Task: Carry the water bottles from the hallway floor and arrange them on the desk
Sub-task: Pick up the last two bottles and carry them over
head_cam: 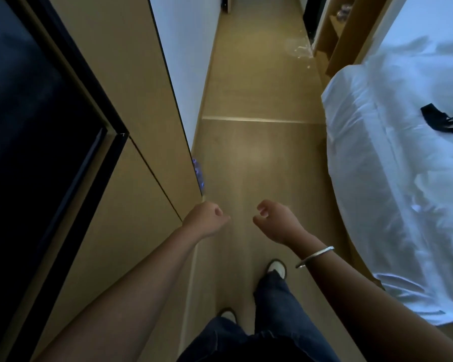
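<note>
Wooden flooring [256, 158] runs between a wall cabinet [131, 142] on the left and a bed [403, 165] on the right. Both the left hand [205, 218] and right hand [275, 220] hang loosely curled, holding nothing. Faint water bottles [300, 51] glint far down the hallway, blurred and uncountable. She seems to be walking to fetch them; next comes reaching down. No desk is clearly visible.

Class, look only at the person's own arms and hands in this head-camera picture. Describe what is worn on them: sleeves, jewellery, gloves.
Both forearms are bare, with no sleeves in view and no gloves. The left hand and its wrist carry nothing. The right hand is bare too, but its wrist wears a thin silver bangle, a plain metal band.
</note>
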